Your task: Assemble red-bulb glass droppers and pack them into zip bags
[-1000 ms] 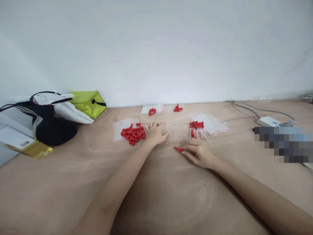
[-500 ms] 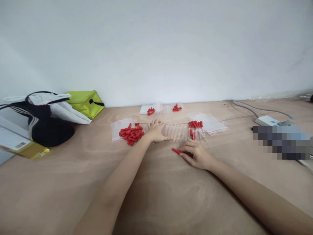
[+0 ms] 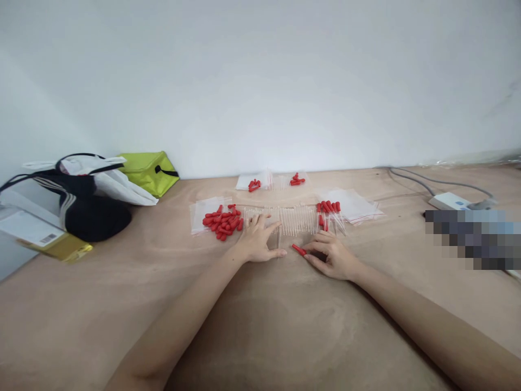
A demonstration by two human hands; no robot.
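The right hand (image 3: 331, 259) is pinching a red cap (image 3: 299, 250) at twelve o'clock. The left hand (image 3: 256, 241), fingers spread, is touching a clear tube (image 3: 279, 239) beside it. A few capped tubes (image 3: 329, 209) are lying at one o'clock; the bare tubes (image 3: 297, 219) and the cap pile (image 3: 222, 222) at eleven are waiting.

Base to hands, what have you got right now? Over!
Left hand flat on table, open, beside one clear tube. Right hand pinching red cap. Tube row just behind both hands.

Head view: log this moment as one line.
left hand: open, fingertips at tubes | right hand: pinching cap | cap pile: left of tubes
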